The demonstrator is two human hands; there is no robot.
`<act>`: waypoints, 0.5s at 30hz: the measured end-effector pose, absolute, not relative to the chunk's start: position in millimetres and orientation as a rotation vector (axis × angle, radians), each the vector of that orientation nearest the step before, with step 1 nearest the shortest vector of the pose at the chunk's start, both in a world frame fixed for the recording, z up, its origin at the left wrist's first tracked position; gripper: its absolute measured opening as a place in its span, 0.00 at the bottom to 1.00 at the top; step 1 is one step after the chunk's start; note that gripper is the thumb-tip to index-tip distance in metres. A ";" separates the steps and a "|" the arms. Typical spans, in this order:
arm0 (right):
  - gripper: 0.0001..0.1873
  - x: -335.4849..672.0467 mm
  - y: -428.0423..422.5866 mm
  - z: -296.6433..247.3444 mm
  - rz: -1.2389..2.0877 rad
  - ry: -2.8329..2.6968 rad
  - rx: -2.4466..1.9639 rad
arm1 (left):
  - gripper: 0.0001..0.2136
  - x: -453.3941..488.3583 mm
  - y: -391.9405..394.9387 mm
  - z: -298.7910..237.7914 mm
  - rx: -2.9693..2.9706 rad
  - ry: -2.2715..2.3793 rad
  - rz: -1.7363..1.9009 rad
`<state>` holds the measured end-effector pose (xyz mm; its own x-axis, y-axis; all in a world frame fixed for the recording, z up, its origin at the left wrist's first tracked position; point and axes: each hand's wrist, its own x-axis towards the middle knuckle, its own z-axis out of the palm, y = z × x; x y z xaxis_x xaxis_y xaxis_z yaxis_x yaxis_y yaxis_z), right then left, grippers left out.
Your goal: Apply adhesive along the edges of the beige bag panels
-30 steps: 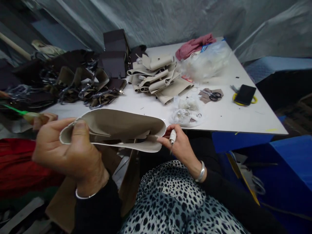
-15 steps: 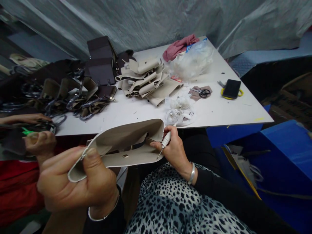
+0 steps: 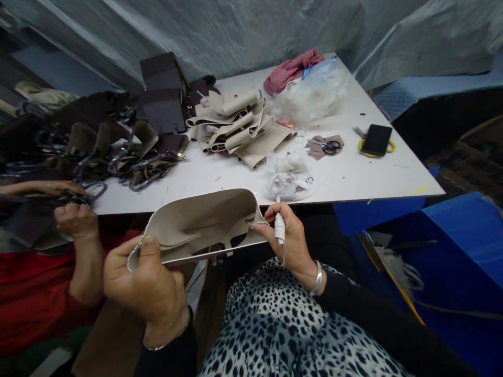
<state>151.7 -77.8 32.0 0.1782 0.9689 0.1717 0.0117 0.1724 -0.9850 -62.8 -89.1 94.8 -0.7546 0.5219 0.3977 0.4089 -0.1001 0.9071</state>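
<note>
A beige bag body is held up in front of the table edge, its mouth spread so the inside shows. My left hand is closed on its left end, thumb over the rim. At the right end, my right hand pinches the rim between thumb and finger. A white-handled awl lies in the same hand, its metal point directed down, apart from the bag. Past the rim, the table carries a pile of similar beige pieces and clear plastic bags of small white parts.
Scissors rest on a brown scrap; a black phone lies over yellow-handled scissors. Dark bags crowd the table's left. A co-worker's hands work at far left. A blue bin stands at right.
My left hand has moved right and tilted the bag, so more of its inside shows. The awl in my right hand has swung from pointing at the rim to pointing down.
</note>
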 end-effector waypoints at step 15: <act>0.11 144.6 -73.4 31.8 0.988 -1.251 -1.129 | 0.13 -97.5 -116.3 18.6 0.624 1.952 1.821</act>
